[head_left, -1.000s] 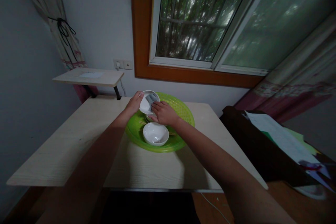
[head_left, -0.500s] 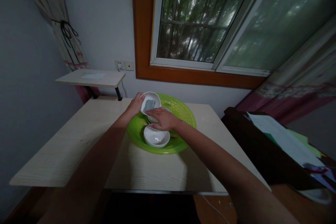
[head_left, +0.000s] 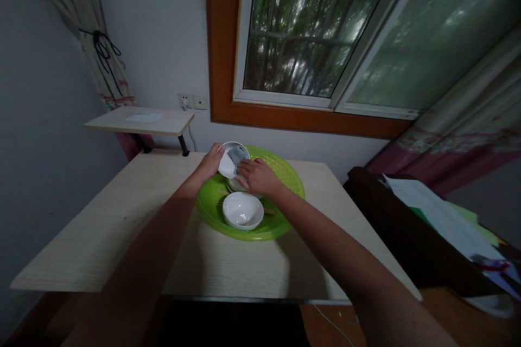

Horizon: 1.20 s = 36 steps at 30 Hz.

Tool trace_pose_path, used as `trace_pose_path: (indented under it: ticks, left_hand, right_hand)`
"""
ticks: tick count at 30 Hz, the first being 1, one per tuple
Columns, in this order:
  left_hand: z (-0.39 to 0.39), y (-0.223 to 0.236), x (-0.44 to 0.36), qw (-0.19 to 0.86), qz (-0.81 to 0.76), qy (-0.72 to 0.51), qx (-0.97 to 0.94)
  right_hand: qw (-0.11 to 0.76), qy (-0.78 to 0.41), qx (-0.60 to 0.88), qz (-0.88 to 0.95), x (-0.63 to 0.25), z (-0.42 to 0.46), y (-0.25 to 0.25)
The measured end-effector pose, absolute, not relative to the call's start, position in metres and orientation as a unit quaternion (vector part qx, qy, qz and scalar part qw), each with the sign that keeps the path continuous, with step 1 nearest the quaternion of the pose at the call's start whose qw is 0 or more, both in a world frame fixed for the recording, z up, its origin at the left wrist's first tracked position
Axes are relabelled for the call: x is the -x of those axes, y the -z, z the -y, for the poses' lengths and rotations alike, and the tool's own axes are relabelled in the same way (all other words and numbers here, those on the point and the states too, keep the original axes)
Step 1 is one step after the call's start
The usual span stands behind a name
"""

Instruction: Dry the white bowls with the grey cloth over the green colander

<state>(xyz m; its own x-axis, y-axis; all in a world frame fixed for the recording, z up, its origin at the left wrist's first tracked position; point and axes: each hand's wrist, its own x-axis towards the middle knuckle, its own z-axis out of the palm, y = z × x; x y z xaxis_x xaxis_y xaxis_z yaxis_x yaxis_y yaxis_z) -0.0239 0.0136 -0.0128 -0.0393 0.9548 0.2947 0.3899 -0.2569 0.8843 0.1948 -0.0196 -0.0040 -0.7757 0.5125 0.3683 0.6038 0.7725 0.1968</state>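
Observation:
My left hand [head_left: 211,161] grips the rim of a small white bowl [head_left: 225,166] and keeps it tilted toward me over the basket. Inside that bowl lies a grey-green cloth [head_left: 236,156], pressed against the wall by the fingers of my right hand [head_left: 261,178]. A second white bowl [head_left: 243,210] sits upright nearer to me in the round green plastic basket [head_left: 285,173]. Behind it, partly covered by my right hand, is more white dishware [head_left: 234,185]. Thin wooden chopsticks [head_left: 268,211] stick out on both sides of the front bowl.
The basket stands on a pale wooden table [head_left: 240,265] against the wall. A small raised shelf [head_left: 163,122] with a paper on it is at the back left. To the right, papers [head_left: 439,211] lie on a dark piece of furniture. A window [head_left: 301,38] is behind.
My right hand has shifted slightly to the right and up with the cloth, which now lies nearer the bowl's right side. The held bowl stays almost in place.

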Motion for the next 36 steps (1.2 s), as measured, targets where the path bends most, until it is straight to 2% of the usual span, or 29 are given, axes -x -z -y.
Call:
trace_pose_path:
  ticks: [3, 10, 15, 19, 23, 28, 32, 36]
  left_hand:
    - [-0.015, 0.014, 0.024, 0.291, -0.534, -0.487, -0.627]
    - [-0.01, 0.013, 0.023, 0.286, -0.526, -0.491, -0.632]
    - [-0.011, 0.013, 0.024, 0.283, -0.533, -0.497, -0.624]
    - [-0.013, 0.015, 0.025, 0.29, -0.529, -0.491, -0.628]
    - [-0.017, 0.018, 0.026, 0.296, -0.527, -0.486, -0.632]
    - [-0.022, 0.019, 0.027, 0.309, -0.524, -0.489, -0.624]
    - [-0.022, 0.02, 0.028, 0.314, -0.522, -0.491, -0.622]
    - [-0.026, 0.024, 0.029, 0.316, -0.524, -0.489, -0.622]
  right_hand:
    - [0.157, 0.151, 0.292, 0.931, -0.194, 0.022, 0.006]
    - [0.177, -0.003, 0.221, 0.959, -0.194, 0.023, 0.014]
    - [0.196, -0.045, 0.2, 0.959, -0.195, 0.025, 0.014]
    - [0.177, -0.017, 0.223, 0.958, -0.196, 0.023, 0.012]
    - [0.148, 0.071, 0.276, 0.947, -0.197, 0.019, 0.009]
    - [0.157, 0.159, 0.311, 0.924, -0.196, 0.021, 0.004]
    - [0.155, 0.153, 0.307, 0.927, -0.192, 0.026, 0.003]
    - [0.154, 0.092, 0.255, 0.95, -0.193, 0.028, 0.003]
